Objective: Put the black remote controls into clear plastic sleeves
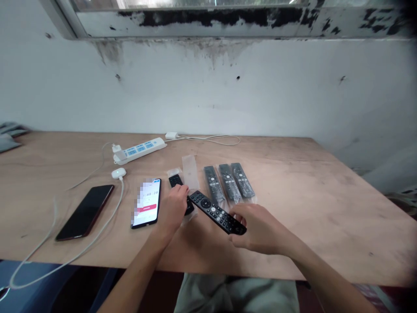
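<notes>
My right hand (259,226) is closed on the lower end of a bare black remote control (216,211), holding it tilted above the table with its buttons facing up. Over a second black remote control (176,180), lying on clear plastic, my left hand (176,202) rests with its fingers curled round the middle; both ends of that remote show. Just behind lies a flat, empty-looking clear plastic sleeve (190,172). To the right, three remotes in clear bags lie side by side: a left one (213,183), a middle one (230,182) and a right one (243,179).
Left of my hands lie a lit phone (150,200) with a timer and a dark phone (85,212). A white power strip (140,150) sits farther back. One white cable (109,224) loops over the table's front edge. Behind stands a stained wall (182,87).
</notes>
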Available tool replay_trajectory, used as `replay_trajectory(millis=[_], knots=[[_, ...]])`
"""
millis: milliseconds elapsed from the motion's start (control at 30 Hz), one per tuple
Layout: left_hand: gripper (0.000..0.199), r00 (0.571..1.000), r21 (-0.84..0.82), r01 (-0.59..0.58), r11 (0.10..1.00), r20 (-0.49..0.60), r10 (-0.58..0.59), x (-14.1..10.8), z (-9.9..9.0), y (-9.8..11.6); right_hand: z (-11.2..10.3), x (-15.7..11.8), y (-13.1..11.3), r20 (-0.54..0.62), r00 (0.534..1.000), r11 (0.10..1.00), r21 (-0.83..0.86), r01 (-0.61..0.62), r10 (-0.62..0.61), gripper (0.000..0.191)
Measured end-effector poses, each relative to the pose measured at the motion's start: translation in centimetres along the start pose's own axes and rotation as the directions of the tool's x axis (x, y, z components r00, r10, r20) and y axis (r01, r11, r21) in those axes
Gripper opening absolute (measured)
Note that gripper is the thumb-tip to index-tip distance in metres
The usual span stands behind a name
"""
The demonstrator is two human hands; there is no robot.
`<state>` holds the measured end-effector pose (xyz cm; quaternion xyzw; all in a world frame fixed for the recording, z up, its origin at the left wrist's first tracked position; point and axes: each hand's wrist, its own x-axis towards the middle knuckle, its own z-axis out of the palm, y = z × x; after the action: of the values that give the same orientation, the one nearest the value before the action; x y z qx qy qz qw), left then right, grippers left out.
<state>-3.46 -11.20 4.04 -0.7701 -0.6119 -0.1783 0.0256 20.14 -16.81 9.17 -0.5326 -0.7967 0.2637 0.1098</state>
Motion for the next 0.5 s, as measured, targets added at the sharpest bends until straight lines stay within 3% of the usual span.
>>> replay_trajectory(millis=[300, 500], knots=[[0.026, 0.987, -0.041, -0.136, 0.99, 0.082, 0.139, -0.1, 0.5, -0.3, 0.9, 0.5, 0.3, -0.071, 0.997, 0.996, -0.09, 0.006, -0.012, 0.015], [0.027, 0.982, -0.121, -0.181, 0.976, 0.033, 0.186, -0.3, 1.1, -0.5, 1.5, 0.2, 0.3, -0.126, 0.992, 0.992, -0.127, -0.004, -0.012, 0.016]])
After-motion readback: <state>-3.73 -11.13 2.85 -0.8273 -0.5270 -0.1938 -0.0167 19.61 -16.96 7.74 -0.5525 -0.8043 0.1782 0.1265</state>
